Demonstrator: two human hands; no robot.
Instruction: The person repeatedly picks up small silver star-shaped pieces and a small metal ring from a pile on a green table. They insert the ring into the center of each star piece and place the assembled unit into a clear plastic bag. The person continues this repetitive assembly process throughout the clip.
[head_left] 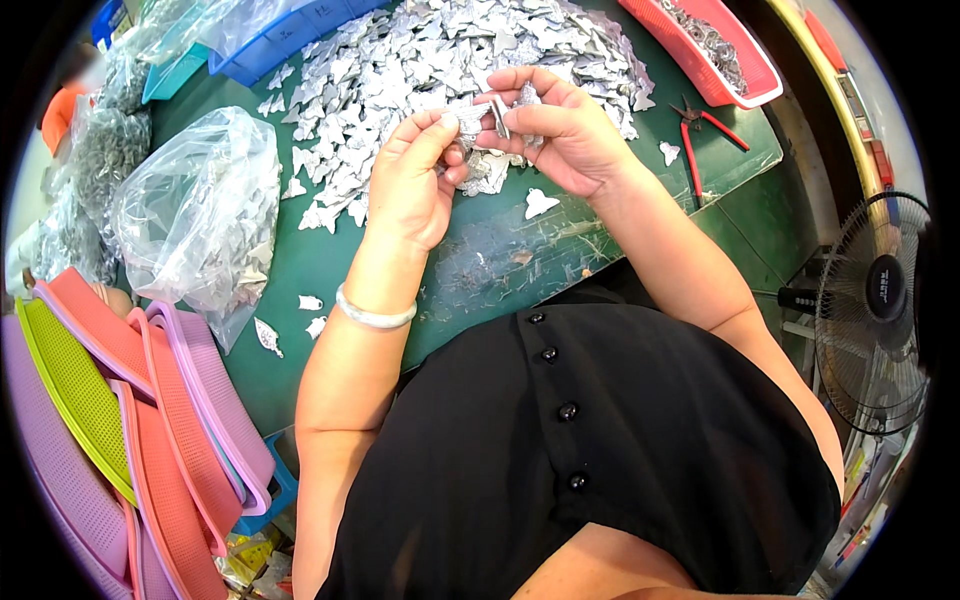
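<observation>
A wide heap of small silver metal pieces (380,65), flat and butterfly-like in outline, covers the far middle of the green table. Above its near edge my two hands almost meet. My left hand (415,185) pinches a silver metal piece (468,122) between thumb and fingers. In my right hand (570,135), thumb and fingers close on another metal piece (500,118), seen edge-on; more silver shows behind those fingers. One loose piece (540,204) lies on the table just below my right hand. Red-handled pliers (692,140) rest open to the right.
A clear plastic bag (190,200) with metal pieces stands at left, beside stacked plastic baskets (180,420). At the far right is a red basket (745,85) of metal parts. A blue bin (270,50) stands far left; a fan (870,300) is beyond the table's right end.
</observation>
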